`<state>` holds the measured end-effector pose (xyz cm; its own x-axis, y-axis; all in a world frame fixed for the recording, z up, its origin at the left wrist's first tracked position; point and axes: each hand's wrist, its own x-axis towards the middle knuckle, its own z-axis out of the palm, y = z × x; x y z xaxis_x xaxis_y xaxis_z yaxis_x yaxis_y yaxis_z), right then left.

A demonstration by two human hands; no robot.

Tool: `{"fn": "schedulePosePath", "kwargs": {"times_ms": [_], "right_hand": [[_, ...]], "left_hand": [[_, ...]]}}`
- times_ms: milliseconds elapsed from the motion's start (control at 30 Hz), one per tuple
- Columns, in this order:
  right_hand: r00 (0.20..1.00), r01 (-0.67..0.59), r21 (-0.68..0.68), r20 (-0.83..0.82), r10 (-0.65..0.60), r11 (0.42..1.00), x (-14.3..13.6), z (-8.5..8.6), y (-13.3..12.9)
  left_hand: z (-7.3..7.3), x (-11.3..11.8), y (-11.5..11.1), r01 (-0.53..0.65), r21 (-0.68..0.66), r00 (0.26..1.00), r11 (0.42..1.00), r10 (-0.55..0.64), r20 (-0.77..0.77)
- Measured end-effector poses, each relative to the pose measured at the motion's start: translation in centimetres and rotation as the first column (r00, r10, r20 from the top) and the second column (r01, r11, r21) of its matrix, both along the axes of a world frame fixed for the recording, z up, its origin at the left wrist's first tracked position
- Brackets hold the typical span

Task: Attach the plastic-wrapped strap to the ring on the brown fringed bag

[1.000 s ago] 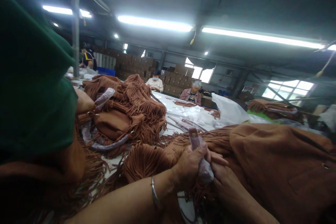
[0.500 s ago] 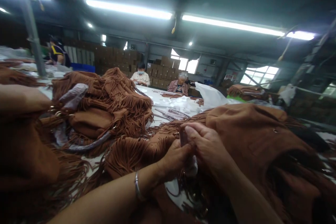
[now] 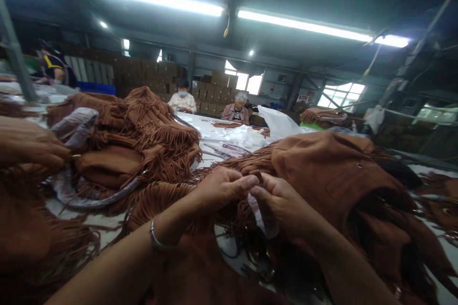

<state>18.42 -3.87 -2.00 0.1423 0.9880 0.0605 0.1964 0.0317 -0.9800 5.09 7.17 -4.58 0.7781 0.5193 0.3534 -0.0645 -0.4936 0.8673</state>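
Suede fringe is hiding most of the wrapped strap (image 3: 258, 214); left hand (image 3: 218, 188) and right hand (image 3: 282, 205) fingers are pinching together on its clear wrapping, the strap's lower end lost underneath.

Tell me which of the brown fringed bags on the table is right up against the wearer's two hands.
The big fringed bag at centre right: the left hand and right hand meet at its edge, pinching a clear plastic strip. The heap of bags lies farther left, untouched by them.

We see rust-brown suede bags (image 3: 332, 171) with matching fringe (one tone throughout), a pale translucent wrap (image 3: 259, 217) on the strap, a silver bangle (image 3: 156, 239), a white table (image 3: 214, 128), and brown cartons (image 3: 150, 74) behind.
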Motion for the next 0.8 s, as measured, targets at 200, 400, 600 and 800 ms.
{"fn": "schedulePosePath", "kwargs": {"times_ms": [200,400,600,800], "right_hand": [[0.931,-0.214,0.043,0.313,0.190,0.976,-0.1,0.3,0.3],[0.946,-0.120,-0.036,0.298,0.125,0.992,0.7,-0.9,-0.7],[0.942,-0.163,-0.124,0.276,0.192,0.979,1.5,-1.2,-2.0],[0.916,-0.162,-0.188,0.337,0.218,0.969,2.7,-0.9,-2.8]], "left_hand": [[0.9,-0.6,-0.5,-0.070,0.514,0.992,0.855,0.112,-0.052],[0.2,0.0,0.4,-0.239,0.410,0.968,0.880,0.248,0.032],[0.1,0.0,0.6,-0.208,0.299,0.978,0.931,0.191,0.085],[-0.3,0.3,0.2,-0.238,0.290,0.970,0.927,0.212,0.118]]}}
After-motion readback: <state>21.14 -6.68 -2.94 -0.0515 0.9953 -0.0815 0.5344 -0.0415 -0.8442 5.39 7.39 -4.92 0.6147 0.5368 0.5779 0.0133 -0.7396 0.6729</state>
